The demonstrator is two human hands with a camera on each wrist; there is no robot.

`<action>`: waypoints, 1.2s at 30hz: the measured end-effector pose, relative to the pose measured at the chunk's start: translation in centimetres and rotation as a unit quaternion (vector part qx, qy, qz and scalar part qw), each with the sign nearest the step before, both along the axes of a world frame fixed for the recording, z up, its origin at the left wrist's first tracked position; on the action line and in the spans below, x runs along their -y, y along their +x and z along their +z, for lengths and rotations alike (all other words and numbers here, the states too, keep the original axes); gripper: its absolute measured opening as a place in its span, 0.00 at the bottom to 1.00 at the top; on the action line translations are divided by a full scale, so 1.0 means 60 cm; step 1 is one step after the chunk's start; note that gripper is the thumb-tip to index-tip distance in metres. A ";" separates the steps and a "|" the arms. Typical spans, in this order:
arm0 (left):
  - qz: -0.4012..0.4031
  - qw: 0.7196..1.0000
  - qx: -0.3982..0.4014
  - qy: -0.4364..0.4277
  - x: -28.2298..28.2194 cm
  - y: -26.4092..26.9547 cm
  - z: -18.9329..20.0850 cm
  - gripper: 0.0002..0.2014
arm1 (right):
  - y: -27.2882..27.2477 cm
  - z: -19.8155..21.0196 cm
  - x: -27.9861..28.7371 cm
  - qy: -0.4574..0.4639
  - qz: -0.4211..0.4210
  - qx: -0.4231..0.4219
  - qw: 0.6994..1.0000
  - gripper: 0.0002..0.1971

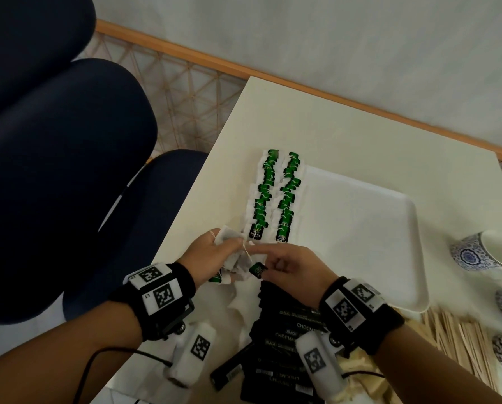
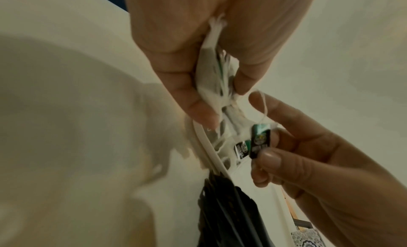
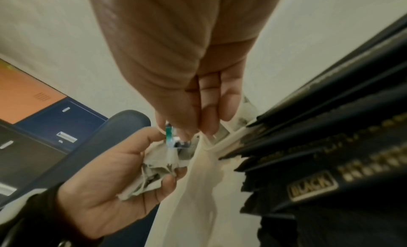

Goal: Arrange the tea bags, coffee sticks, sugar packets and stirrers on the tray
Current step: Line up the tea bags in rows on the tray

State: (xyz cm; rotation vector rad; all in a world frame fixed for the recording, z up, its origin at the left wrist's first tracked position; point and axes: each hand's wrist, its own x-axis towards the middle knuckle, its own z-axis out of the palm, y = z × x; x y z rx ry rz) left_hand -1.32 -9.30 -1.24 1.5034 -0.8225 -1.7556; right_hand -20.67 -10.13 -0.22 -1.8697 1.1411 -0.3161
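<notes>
A white tray (image 1: 360, 228) lies on the table with two rows of green-tagged tea bags (image 1: 273, 196) along its left side. My left hand (image 1: 229, 249) grips a crumpled bunch of tea bags (image 1: 232, 239) just in front of the rows. My right hand (image 1: 265, 265) pinches the green tag (image 1: 257, 269) of one bag, whose string runs up to the bunch. From the left wrist, fingers (image 2: 193, 101) wrap the bags (image 2: 211, 80) and the tag (image 2: 261, 139) sits between thumb and finger. The right wrist shows the tag (image 3: 169, 134) and bunch (image 3: 152, 174).
Black coffee sticks (image 1: 287, 330) lie fanned under my right wrist, beside the tray's near edge. Wooden stirrers (image 1: 459, 339) are heaped at the right front. Blue-patterned cups (image 1: 482, 252) stand at the far right. A dark blue chair (image 1: 54, 170) is left of the table.
</notes>
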 end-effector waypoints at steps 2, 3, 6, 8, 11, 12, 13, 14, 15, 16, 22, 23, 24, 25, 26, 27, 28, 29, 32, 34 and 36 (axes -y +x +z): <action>0.019 1.000 -0.004 0.005 0.004 0.003 0.000 0.08 | -0.008 0.004 0.008 -0.027 0.012 -0.029 0.999 0.18; 0.024 1.000 -0.004 0.010 0.006 0.004 0.000 0.08 | -0.011 0.006 0.012 -0.044 0.012 -0.034 0.998 0.14; 0.024 0.999 0.002 0.021 0.010 0.010 -0.007 0.07 | -0.020 0.004 0.026 -0.086 -0.041 -0.029 0.995 0.07; 0.016 0.999 0.019 0.024 0.011 0.013 -0.012 0.09 | -0.025 -0.001 0.035 -0.121 -0.094 -0.024 0.988 0.06; 0.015 0.999 0.030 0.032 0.012 0.013 -0.017 0.09 | -0.032 -0.002 0.044 -0.182 -0.121 -0.034 0.975 0.07; 0.017 0.999 0.028 0.034 0.013 0.013 -0.018 0.10 | -0.033 0.000 0.047 -0.194 -0.124 -0.037 0.973 0.07; 0.018 0.999 0.027 0.034 0.013 0.012 -0.017 0.10 | -0.034 0.004 0.049 -0.201 -0.125 -0.042 0.971 0.07; 0.016 0.999 0.028 0.033 0.014 0.012 -0.017 0.11 | -0.034 0.007 0.051 -0.206 -0.124 -0.049 0.969 0.06; 0.014 0.999 0.030 0.030 0.015 0.012 -0.016 0.12 | -0.034 0.012 0.053 -0.206 -0.124 -0.058 0.969 0.06; 0.016 0.999 0.029 0.027 0.016 0.013 -0.015 0.12 | -0.033 0.015 0.054 -0.201 -0.124 -0.068 0.969 0.06; 0.066 0.997 0.026 0.012 0.023 0.024 -0.004 0.07 | -0.011 0.009 0.050 -0.087 -0.132 -0.037 0.987 0.04; 0.079 0.996 0.028 0.009 0.025 0.029 -0.003 0.07 | -0.005 0.006 0.048 -0.065 -0.131 -0.029 0.989 0.04; 0.091 0.995 0.030 0.007 0.025 0.034 -0.003 0.07 | 0.001 0.003 0.046 -0.050 -0.121 -0.035 0.991 0.04; 0.102 0.994 0.032 0.004 0.025 0.039 -0.001 0.08 | 0.007 0.000 0.045 -0.041 -0.105 -0.054 0.992 0.04; 0.108 0.994 0.034 0.001 0.025 0.044 -0.001 0.09 | 0.013 -0.003 0.045 -0.034 -0.085 -0.080 0.993 0.03; 0.111 0.993 0.036 -0.002 0.023 0.048 0.000 0.10 | 0.017 -0.007 0.045 -0.028 -0.067 -0.107 0.992 0.03; 0.111 0.993 0.037 -0.003 0.022 0.051 0.000 0.10 | 0.021 -0.012 0.047 -0.024 -0.056 -0.131 0.990 0.04; 0.111 0.993 0.036 -0.003 0.020 0.054 0.001 0.11 | 0.023 -0.016 0.049 -0.023 -0.052 -0.152 0.987 0.04; 0.108 0.993 0.036 0.002 0.015 0.060 0.002 0.11 | 0.031 -0.024 0.055 -0.042 -0.044 -0.203 0.977 0.05; 0.103 0.994 0.038 0.007 0.012 0.062 0.000 0.13 | 0.036 -0.022 0.059 -0.064 -0.041 -0.214 0.974 0.09; 0.098 0.994 0.043 0.010 0.009 0.063 -0.001 0.14 | 0.037 -0.019 0.061 -0.096 -0.052 -0.185 0.977 0.12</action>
